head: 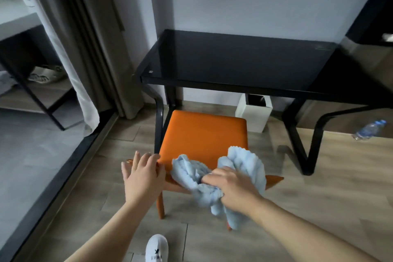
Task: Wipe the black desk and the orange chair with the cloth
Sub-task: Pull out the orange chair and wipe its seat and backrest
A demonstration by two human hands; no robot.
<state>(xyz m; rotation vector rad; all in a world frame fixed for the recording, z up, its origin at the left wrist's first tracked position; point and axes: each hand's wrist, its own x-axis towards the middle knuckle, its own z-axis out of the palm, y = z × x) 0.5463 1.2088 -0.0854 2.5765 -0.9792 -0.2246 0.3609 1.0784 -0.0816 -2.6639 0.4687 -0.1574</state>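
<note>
While our right hand (pixel 231 187) grips the bunched cloth (pixel 197 178) on the orange chair (pixel 202 134) and our left hand (pixel 142 174) rests open-fingered, hard wiping could skid the chair.

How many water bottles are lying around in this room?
1. A plastic water bottle lies on its side on the wooden floor, at the far right beyond the black desk leg. Others may be out of view.
</note>
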